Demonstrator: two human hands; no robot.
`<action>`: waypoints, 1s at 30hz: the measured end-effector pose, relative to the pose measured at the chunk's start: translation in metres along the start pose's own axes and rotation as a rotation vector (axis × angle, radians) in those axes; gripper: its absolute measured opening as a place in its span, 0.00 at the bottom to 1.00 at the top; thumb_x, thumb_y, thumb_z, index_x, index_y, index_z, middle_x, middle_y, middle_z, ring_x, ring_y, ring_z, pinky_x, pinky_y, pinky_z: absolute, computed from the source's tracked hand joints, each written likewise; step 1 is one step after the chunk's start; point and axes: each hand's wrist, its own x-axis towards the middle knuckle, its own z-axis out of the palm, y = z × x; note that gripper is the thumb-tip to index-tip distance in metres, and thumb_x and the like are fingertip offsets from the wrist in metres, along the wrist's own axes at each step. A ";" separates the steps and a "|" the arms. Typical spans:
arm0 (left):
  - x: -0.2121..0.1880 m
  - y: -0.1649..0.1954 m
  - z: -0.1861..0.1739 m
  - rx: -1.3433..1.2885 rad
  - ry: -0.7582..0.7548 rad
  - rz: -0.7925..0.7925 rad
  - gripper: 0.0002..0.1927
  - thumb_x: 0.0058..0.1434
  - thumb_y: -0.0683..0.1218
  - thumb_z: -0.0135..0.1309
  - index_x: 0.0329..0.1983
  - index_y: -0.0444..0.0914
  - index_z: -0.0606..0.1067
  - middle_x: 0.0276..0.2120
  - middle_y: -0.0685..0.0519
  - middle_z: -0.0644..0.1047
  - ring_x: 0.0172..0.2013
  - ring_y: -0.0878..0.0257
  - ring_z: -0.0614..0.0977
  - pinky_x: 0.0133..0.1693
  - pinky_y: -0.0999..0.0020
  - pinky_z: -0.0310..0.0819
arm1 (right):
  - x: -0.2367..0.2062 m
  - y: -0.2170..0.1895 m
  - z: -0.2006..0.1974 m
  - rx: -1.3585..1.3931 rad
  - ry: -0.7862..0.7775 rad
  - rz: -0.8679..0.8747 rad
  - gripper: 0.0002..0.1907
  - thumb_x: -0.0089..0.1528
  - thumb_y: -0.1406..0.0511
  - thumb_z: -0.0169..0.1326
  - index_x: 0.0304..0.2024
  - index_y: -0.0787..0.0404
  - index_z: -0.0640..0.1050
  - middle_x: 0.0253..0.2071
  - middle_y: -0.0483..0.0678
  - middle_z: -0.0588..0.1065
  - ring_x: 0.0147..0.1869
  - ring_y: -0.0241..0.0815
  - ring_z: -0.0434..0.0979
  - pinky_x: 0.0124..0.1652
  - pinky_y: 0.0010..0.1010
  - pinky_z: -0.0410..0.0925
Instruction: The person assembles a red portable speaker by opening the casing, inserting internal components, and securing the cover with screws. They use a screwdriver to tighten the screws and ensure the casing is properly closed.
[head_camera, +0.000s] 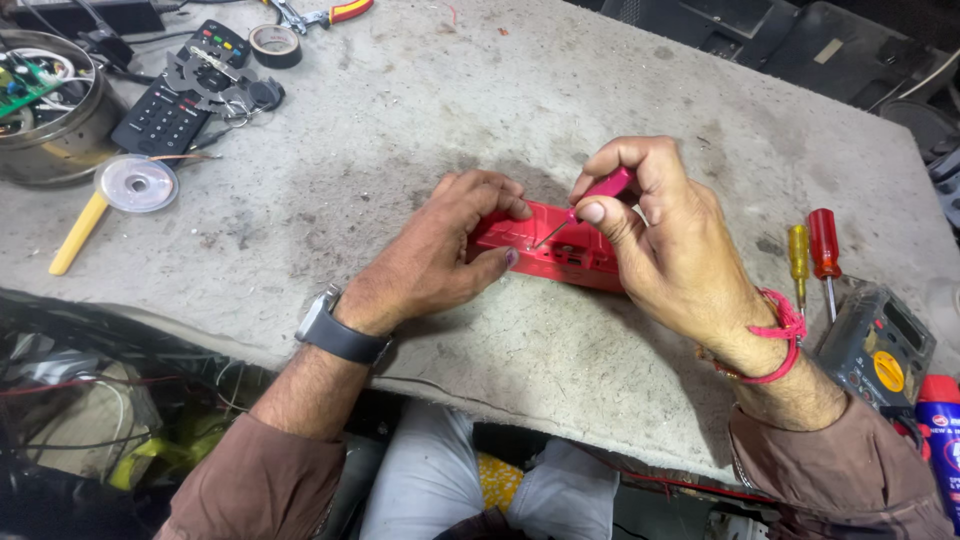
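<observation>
A small red plastic box (560, 250) lies on the grey workbench (420, 120), near its front edge. My left hand (440, 250) grips the box's left end, thumb under and fingers over the top. My right hand (655, 225) pinches a small screwdriver with a pink handle (608, 185). Its thin metal shaft slants down-left and its tip rests on the top face of the box.
A yellow screwdriver (797, 255) and a red one (824, 245) lie at the right beside a multimeter (880, 350). At the back left are a black remote control (180, 95), a tape roll (274, 45), a solder spool (137, 184) and a metal bowl (50, 110).
</observation>
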 end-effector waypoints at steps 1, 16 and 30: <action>0.000 0.000 0.000 0.005 0.006 0.020 0.20 0.56 0.41 0.63 0.53 0.38 0.75 0.60 0.49 0.72 0.61 0.51 0.72 0.61 0.59 0.72 | 0.001 0.001 0.002 -0.004 -0.002 0.004 0.11 0.72 0.70 0.51 0.54 0.67 0.66 0.45 0.48 0.78 0.46 0.34 0.80 0.44 0.26 0.74; -0.001 -0.003 -0.001 0.009 -0.008 0.050 0.23 0.55 0.40 0.62 0.55 0.38 0.74 0.61 0.48 0.71 0.61 0.50 0.72 0.60 0.59 0.72 | 0.003 -0.004 0.017 -0.111 0.023 -0.192 0.17 0.68 0.71 0.58 0.59 0.66 0.73 0.44 0.51 0.78 0.46 0.42 0.81 0.46 0.31 0.74; -0.003 0.007 0.000 0.208 0.150 0.191 0.24 0.56 0.39 0.63 0.56 0.38 0.74 0.56 0.48 0.77 0.63 0.50 0.73 0.66 0.46 0.59 | 0.009 -0.002 0.022 -0.105 0.129 -0.217 0.23 0.63 0.70 0.68 0.60 0.61 0.79 0.36 0.48 0.75 0.39 0.38 0.76 0.40 0.29 0.70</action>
